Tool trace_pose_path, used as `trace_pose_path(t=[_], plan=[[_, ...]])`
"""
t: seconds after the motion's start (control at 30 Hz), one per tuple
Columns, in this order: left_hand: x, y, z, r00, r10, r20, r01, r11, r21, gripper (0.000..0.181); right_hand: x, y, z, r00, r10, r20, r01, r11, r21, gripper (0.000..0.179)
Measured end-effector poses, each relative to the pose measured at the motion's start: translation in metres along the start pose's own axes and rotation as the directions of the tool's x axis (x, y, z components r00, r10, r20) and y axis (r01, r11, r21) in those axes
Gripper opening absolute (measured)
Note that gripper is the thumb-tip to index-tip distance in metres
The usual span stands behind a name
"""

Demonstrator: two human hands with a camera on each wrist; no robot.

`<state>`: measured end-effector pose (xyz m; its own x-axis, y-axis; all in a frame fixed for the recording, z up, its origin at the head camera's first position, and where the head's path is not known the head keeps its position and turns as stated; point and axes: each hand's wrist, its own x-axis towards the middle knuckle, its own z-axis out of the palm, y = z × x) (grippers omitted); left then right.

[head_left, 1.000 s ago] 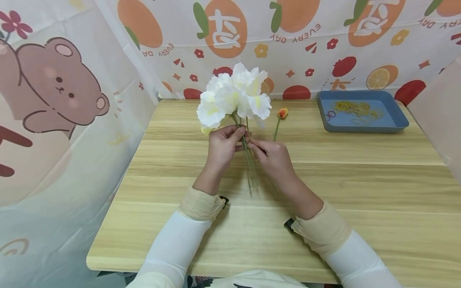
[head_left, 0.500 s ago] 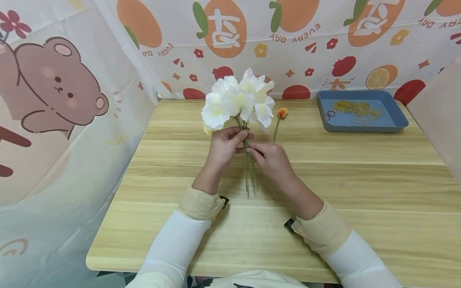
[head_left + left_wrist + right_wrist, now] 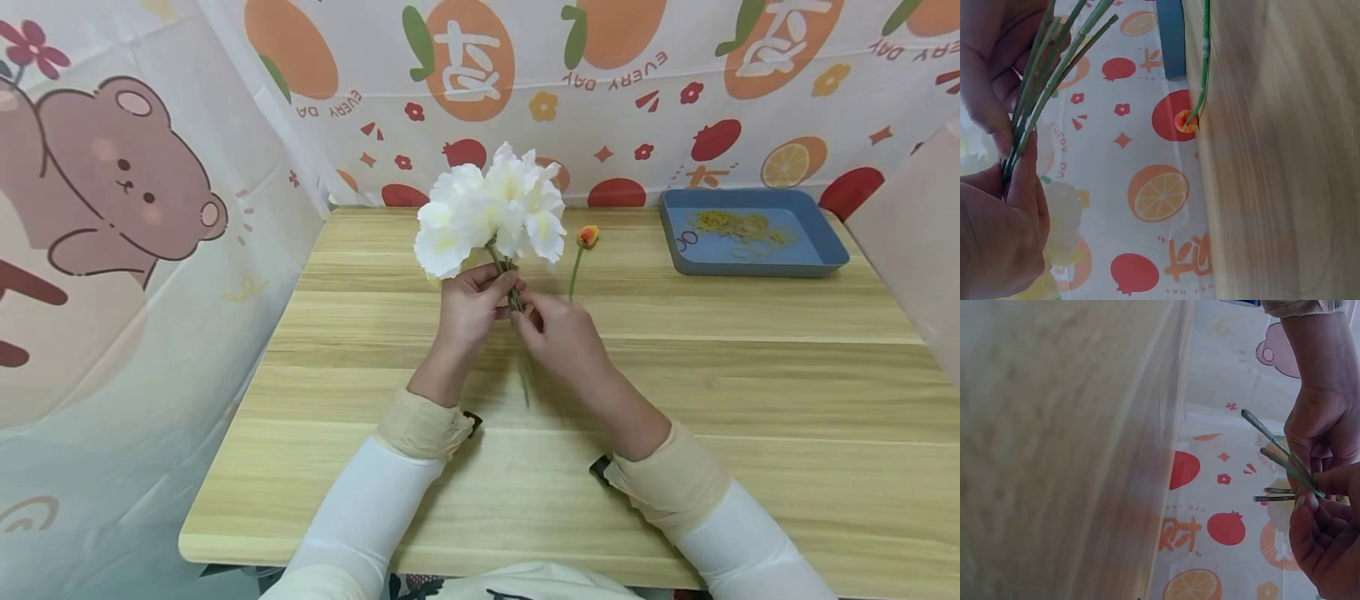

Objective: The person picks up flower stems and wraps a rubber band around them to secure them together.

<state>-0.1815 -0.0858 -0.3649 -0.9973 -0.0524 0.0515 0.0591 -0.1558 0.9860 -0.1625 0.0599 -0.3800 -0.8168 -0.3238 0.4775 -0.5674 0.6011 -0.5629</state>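
A bunch of white artificial flowers with yellow-tinged petals stands tilted above the table. My left hand grips its green stems just under the blooms, thumb across the front. Right below, my right hand pinches the same stems between thumb and fingers. In the left wrist view the stems fan out past both hands. Their cut ends stick out beyond the right fingertips in the right wrist view, where one stem shows clearly. Whether a band lies around the stems is hidden by the fingers.
A single orange-red flower on a green stem lies on the wooden table, right of the bunch. At the back right is a blue tray of yellow rubber bands. Printed cloth hangs behind.
The bunch dipped and shifted slightly right, then back left. Its stems are drawn closer together in the hands. My right fingers have moved further around the stems.
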Motion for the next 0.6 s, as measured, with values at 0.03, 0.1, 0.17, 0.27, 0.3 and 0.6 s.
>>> trace_pose_path(t=[0.03,0.1,0.17,0.27,0.3,0.6], plan=[[0.0001,0.0001,-0.0002,1.000,0.012,-0.007,-0.012,1.000,0.003,0.017,0.0000,-0.0006,0.0002,1.000,-0.007,0.000,0.007,1.000,-0.015,0.018],[0.0002,0.0008,-0.0005,0.999,0.026,-0.021,-0.026,1.000,0.008,0.017,-0.0004,-0.0009,0.0009,1.000,-0.019,-0.001,0.019,0.999,-0.032,0.020],[0.0006,0.0010,-0.0009,0.999,0.033,-0.027,-0.033,0.999,0.004,0.017,-0.0007,-0.0007,0.0012,1.000,-0.018,-0.001,0.018,0.999,-0.046,0.024],[0.0010,0.0019,-0.0014,0.999,0.031,-0.032,-0.031,1.000,-0.001,0.018,-0.0008,-0.0010,0.0009,1.000,0.015,0.010,-0.015,0.999,-0.047,0.030],[0.0010,0.0024,-0.0017,0.999,0.031,-0.034,-0.031,0.999,-0.006,0.018,-0.0007,-0.0012,0.0008,0.999,0.036,0.019,-0.035,0.998,-0.043,0.032],[0.0009,0.0054,-0.0032,0.996,0.055,-0.069,-0.062,0.992,-0.106,0.020,-0.0017,-0.0044,-0.0002,0.911,0.262,0.319,-0.336,0.920,0.202,0.043]])
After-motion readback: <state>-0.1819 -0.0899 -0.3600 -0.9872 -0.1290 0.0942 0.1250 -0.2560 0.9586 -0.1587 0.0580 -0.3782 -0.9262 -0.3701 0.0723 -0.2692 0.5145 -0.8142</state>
